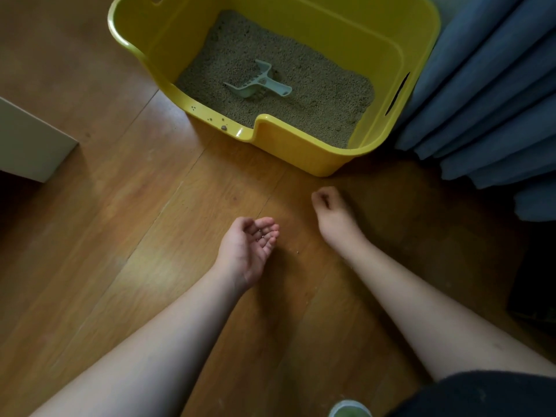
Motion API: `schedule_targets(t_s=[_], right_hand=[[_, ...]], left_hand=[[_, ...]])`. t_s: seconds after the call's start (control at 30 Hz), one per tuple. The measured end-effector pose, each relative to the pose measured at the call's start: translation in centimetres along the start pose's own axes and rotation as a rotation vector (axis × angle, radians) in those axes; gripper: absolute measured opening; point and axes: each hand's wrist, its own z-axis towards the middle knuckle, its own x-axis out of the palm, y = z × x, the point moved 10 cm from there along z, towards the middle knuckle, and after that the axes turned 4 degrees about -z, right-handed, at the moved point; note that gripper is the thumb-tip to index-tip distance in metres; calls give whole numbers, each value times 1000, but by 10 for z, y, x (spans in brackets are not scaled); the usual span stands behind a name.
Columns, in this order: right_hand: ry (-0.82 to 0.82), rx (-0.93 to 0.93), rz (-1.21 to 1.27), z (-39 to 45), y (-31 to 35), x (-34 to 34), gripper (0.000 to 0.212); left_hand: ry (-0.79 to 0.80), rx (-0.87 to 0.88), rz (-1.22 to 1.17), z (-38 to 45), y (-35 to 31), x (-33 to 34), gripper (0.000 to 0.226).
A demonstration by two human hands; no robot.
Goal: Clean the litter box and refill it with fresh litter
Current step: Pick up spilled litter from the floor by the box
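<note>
A yellow litter box (288, 152) stands on the wooden floor, holding grey-brown litter (319, 97). A pale green scoop (258, 82) lies on the litter near the middle. A few stray grains (224, 127) sit on the box's low front lip. My left hand (246, 251) is turned palm up and cupped just in front of the box, with a few small grains lying on its fingers. My right hand (331, 209) is closer to the box, knuckles up, its fingers curled in with the tips down at the floor. What they pinch is hidden. One loose grain (297, 252) lies on the floor between my hands.
Blue curtain folds (487, 100) hang right beside the box on its right. A white furniture corner (27, 139) juts in at the left. A dark object (538, 281) sits at the right edge, and a pale green round thing (350, 409) shows at the bottom.
</note>
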Motion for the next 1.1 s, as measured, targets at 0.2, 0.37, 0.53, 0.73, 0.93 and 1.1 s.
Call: schedule_targets(t_s=[0.2,0.37,0.53,0.73,0.93,1.1], right_hand=[[387,238,907,-45,-18,34,25],[543,201,965,-56,-27,31,12],[468,285,897,-55,-43,32,41],[415,262,658,-56,-47,27,53],[450,276,668,-61,-50,29,51],[237,23,-23,-51,-52,9,31]], left_hand=[[38,-17,31,-1,-6,-5,41],[29,-55,58,3,-4,-24,42],[11,-73,72,3,10,-31,43],[10,-82,67,4,17,-30,43],[31,-97,60,5,18,-27,43],[39,-92,55,6,18,-23,42]])
